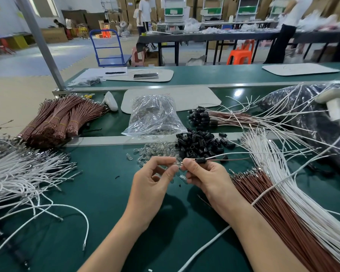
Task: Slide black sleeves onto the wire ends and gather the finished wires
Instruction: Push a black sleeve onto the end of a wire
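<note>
My right hand (pixel 202 175) pinches a white and a brown wire pair (pixel 230 157) near its end; a black sleeve (pixel 201 160) sits on the wires just behind my fingertips. My left hand (pixel 155 179) pinches something small and clear at the wire tips, thumb and forefinger together. A pile of loose black sleeves (pixel 200 144) lies just beyond my hands, next to a scatter of clear small parts (pixel 155 152). Finished wires with black sleeves (pixel 202 116) lie gathered further back.
Brown wires (pixel 279 211) and white wires (pixel 294 185) fan out on the right. Loose white wires (pixel 22 173) cover the left. Bundled brown wires (pixel 61 118) sit far left, a clear plastic bag (pixel 153 116) in the middle, a dark bag (pixel 306 110) at right.
</note>
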{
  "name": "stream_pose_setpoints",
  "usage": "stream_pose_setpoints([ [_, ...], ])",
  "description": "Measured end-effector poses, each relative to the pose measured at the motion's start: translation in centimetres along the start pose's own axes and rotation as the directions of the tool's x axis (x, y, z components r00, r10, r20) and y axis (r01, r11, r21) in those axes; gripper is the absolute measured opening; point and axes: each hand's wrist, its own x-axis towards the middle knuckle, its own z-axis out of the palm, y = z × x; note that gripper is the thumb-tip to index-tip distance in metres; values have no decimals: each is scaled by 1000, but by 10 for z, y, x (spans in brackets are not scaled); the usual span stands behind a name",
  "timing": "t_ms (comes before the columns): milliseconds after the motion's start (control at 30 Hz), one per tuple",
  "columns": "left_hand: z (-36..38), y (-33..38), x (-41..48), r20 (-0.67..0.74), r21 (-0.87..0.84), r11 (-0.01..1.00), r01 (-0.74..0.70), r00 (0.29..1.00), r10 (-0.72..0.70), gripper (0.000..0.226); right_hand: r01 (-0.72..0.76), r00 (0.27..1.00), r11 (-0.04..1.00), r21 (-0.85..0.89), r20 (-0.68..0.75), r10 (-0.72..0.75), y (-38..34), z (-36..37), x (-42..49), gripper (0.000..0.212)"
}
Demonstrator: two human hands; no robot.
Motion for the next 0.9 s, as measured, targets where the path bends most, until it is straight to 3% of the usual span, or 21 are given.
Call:
stream_pose_setpoints([
  [900,-1,-2,-1,6,107,994,-29,1000,28,22,8,1000,995,-102,-29,-12,-7,6,-9,26],
])
